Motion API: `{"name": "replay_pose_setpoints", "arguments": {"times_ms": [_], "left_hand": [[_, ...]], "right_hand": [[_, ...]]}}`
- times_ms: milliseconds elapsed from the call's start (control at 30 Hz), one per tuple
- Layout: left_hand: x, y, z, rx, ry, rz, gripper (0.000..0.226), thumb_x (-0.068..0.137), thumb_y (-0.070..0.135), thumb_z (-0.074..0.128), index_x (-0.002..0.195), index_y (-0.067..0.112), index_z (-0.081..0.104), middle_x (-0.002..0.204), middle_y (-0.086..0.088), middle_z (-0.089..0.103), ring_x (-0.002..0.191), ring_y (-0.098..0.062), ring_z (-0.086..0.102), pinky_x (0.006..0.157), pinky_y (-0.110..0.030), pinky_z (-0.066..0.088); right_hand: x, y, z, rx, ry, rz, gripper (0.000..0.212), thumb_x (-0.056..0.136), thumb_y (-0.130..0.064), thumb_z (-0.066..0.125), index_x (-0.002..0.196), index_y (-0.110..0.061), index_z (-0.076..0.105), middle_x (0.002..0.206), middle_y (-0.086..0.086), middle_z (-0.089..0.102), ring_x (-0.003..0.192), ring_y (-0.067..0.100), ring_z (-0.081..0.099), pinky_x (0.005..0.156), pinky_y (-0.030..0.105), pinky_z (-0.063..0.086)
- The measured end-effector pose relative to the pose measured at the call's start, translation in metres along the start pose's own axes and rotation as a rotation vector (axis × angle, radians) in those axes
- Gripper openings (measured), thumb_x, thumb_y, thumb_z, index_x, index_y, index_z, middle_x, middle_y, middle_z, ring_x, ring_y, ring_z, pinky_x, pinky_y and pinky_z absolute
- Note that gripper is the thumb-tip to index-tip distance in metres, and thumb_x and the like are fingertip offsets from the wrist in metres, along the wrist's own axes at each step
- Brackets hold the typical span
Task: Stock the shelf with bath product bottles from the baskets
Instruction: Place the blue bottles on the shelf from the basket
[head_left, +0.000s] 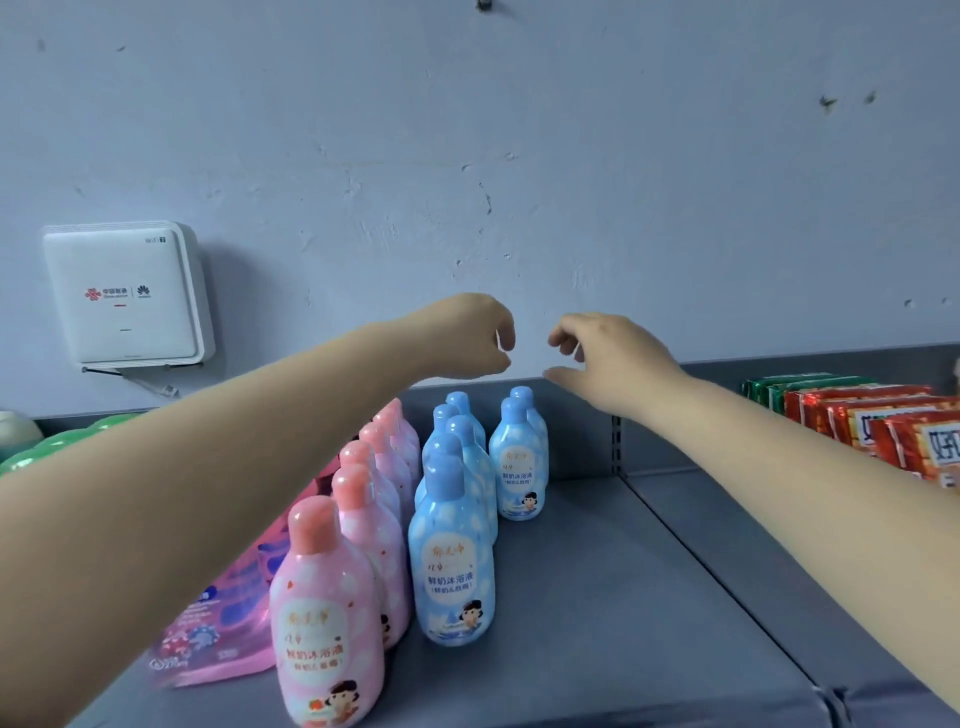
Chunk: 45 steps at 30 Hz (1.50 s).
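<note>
Above a grey metal shelf (597, 597), the left hand (467, 332) and right hand (602, 353) hang loosely curled, gripping nothing, over rows of pink plastic bottles (327, 613) and blue plastic bottles (452, 566) standing upright.

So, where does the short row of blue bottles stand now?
On the grey shelf, centre of the head view: the short blue row stands right of the long blue row, by the back wall.

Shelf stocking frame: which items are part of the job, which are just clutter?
Job: pink bottles, blue bottles, shelf, left hand, right hand, both empty.
Clutter: router, pink pouches, red packets, green packets.
</note>
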<state>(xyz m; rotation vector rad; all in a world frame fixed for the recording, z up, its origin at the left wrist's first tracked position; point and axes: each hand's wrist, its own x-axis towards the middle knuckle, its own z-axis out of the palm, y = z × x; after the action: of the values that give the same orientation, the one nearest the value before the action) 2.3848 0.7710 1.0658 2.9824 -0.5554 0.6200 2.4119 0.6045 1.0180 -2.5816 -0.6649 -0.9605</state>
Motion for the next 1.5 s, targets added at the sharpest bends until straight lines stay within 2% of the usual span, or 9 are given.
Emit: {"name": "replay_pose_setpoints", "arguments": {"times_ms": [100,267,433,600,733,867,1000,1167,1500], "left_hand": [[-0.025,0.019,-0.002,-0.028,0.083,0.066,0.017,0.086,0.02,0.056,0.1,0.017,0.064,0.078,0.012,0.049,0.087,-0.018,0.054,0.073,-0.028,0.045],[-0.065,0.05,0.009,0.075,0.175,0.183,0.017,0.087,0.021,0.051,0.1,0.018,0.061,0.096,0.002,0.063,0.091,-0.023,0.058,0.069,-0.028,0.039],[-0.093,0.088,0.041,0.17,0.211,0.334,0.015,0.09,0.02,0.045,0.097,0.015,0.057,0.095,-0.004,0.063,0.076,-0.025,0.05,0.061,-0.027,0.027],[-0.115,0.14,0.076,0.169,0.181,0.486,0.013,0.09,0.018,0.043,0.094,0.015,0.055,0.09,-0.002,0.061,0.072,-0.022,0.045,0.069,-0.028,0.027],[-0.139,0.193,0.099,0.097,0.145,0.621,0.006,0.089,0.014,0.044,0.085,0.017,0.042,0.084,0.0,0.05,0.078,-0.023,0.049,0.065,-0.029,0.032],[-0.162,0.251,0.126,0.109,0.127,0.783,0.016,0.091,0.019,0.043,0.1,0.015,0.056,0.105,-0.002,0.062,0.099,-0.026,0.057,0.066,-0.029,0.03],[-0.187,0.319,0.154,0.07,0.045,0.937,0.021,0.093,0.022,0.042,0.107,0.015,0.056,0.108,-0.004,0.062,0.1,-0.027,0.058,0.065,-0.029,0.03],[-0.244,0.409,0.195,-0.05,-0.091,1.118,0.018,0.092,0.021,0.043,0.103,0.015,0.056,0.106,-0.003,0.063,0.099,-0.027,0.059,0.063,-0.03,0.032],[-0.397,0.529,0.327,-0.161,-0.656,1.284,0.023,0.092,0.021,0.045,0.112,0.016,0.056,0.111,-0.002,0.062,0.103,-0.022,0.058,0.076,-0.032,0.042]], "right_hand": [[-0.025,-0.01,-0.021,-0.131,0.047,-0.058,0.031,0.089,-0.037,0.057,0.114,-0.02,0.055,0.111,-0.006,0.057,0.096,0.014,0.053,0.072,0.026,0.038],[-0.079,-0.024,-0.046,-0.404,0.028,-0.102,0.031,0.091,-0.042,0.051,0.111,-0.019,0.053,0.107,-0.005,0.056,0.101,0.02,0.053,0.066,0.027,0.03],[-0.148,-0.025,-0.063,-0.556,-0.099,-0.011,0.03,0.091,-0.041,0.05,0.111,-0.018,0.052,0.108,-0.003,0.055,0.107,0.021,0.052,0.065,0.029,0.034],[-0.221,-0.023,-0.082,-0.637,-0.216,0.107,0.025,0.093,-0.036,0.048,0.109,-0.016,0.051,0.105,-0.001,0.055,0.1,0.021,0.053,0.064,0.03,0.036],[-0.281,-0.017,-0.094,-0.693,-0.292,0.23,0.028,0.093,-0.037,0.047,0.112,-0.015,0.05,0.109,0.0,0.053,0.107,0.022,0.051,0.065,0.03,0.033],[-0.351,-0.007,-0.108,-0.723,-0.362,0.371,0.027,0.094,-0.034,0.046,0.113,-0.015,0.049,0.113,0.0,0.053,0.11,0.022,0.051,0.067,0.031,0.037],[-0.429,0.002,-0.131,-0.706,-0.453,0.544,0.028,0.094,-0.033,0.046,0.116,-0.015,0.049,0.115,0.001,0.053,0.11,0.023,0.051,0.072,0.033,0.043],[-0.544,0.002,-0.155,-0.651,-0.581,0.794,0.024,0.091,-0.03,0.047,0.109,-0.015,0.051,0.113,0.002,0.055,0.109,0.023,0.052,0.066,0.031,0.034],[-0.761,-0.015,-0.135,-0.347,-0.698,1.387,0.033,0.091,-0.033,0.051,0.12,-0.018,0.053,0.125,-0.002,0.056,0.113,0.02,0.054,0.087,0.032,0.044]]}}
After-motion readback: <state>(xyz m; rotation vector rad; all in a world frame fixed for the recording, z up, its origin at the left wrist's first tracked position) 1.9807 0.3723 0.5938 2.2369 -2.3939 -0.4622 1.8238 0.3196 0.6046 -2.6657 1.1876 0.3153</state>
